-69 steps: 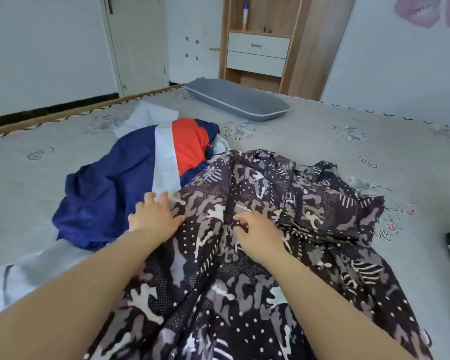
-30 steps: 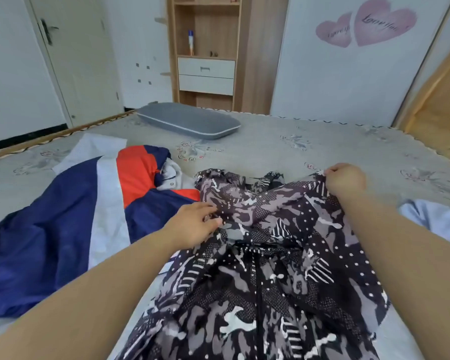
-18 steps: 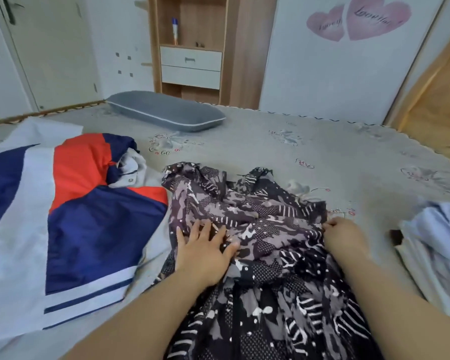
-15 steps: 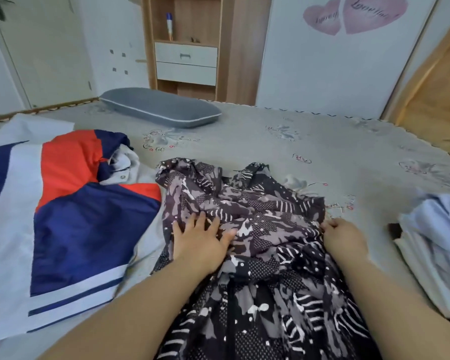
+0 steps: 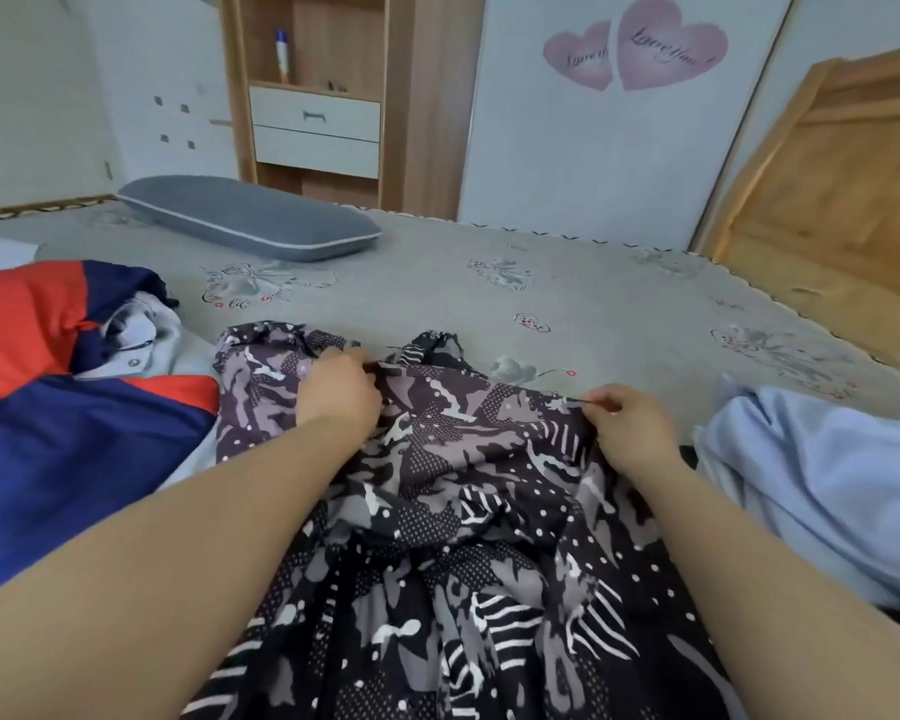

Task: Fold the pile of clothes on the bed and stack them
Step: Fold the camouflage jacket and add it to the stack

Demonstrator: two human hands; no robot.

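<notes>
nearest, the patterned garment [image 5: 463, 537] lies spread on the bed [image 5: 567, 293]. the left hand [image 5: 336, 394] and right hand [image 5: 627, 420] each keep a narrow grip pinching its far edge, likely to pull it flat for folding. beyond, a grey pillow [image 5: 245, 218].

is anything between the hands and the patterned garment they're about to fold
Nothing visible. Both hands already grip the far edge of the patterned garment: the left hand pinches it near the middle, the right hand at its right corner. The navy, red and white jacket lies beside it on the left, the light blue garment on the right.
</notes>
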